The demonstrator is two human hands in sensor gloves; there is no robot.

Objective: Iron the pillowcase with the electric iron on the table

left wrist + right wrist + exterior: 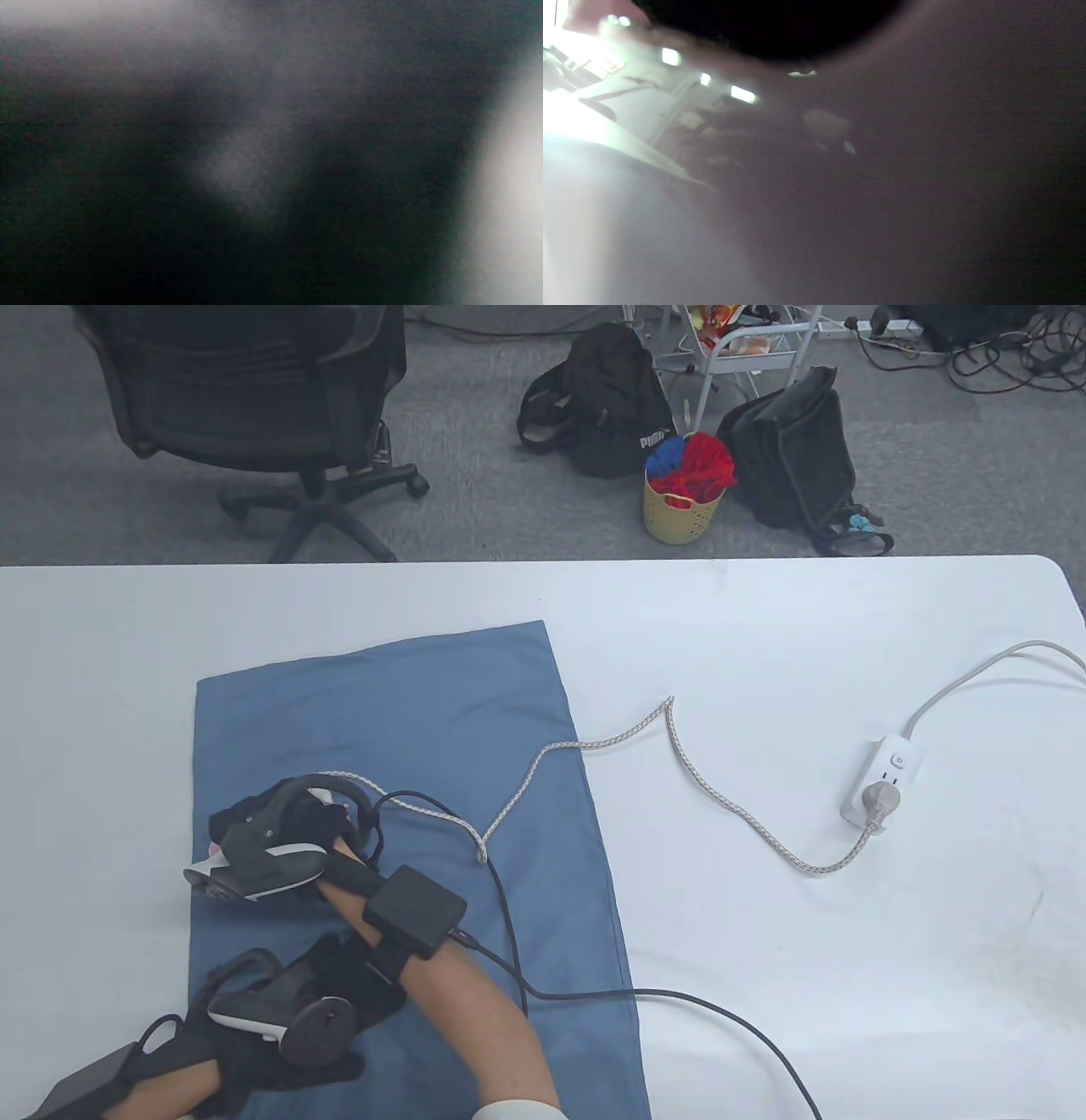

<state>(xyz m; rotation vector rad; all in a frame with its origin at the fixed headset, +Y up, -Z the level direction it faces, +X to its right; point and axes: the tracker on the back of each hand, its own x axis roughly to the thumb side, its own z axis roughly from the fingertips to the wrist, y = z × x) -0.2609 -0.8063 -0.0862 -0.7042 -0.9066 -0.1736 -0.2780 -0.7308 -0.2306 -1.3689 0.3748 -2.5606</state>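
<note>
The right hand (293, 823) is closed around the handle of the electric iron (222, 872), whose sole sits on the cloth at the near-left part of the pillowcase (407, 814), nose towards the left edge. The left hand (305, 1018) lies just behind it, nearer the person, resting on the fabric; whether its fingers are spread flat or curled cannot be told under the tracker, and both wrist views are dark blurs that add nothing. From the hands, the bulk of the blue pillowcase stretches away and slightly rightward, its long axis running from the person towards the far side of the table (806, 645), so the unpressed length lies ahead of the iron, and the right hand is the nearer one to it. The cloth looks smooth and flat, with only faint creasing. The braided cord (679, 746) trails from behind the right hand across the pillowcase's right edge to the power strip (887, 780), well off to the right, where it is plugged in.
</note>
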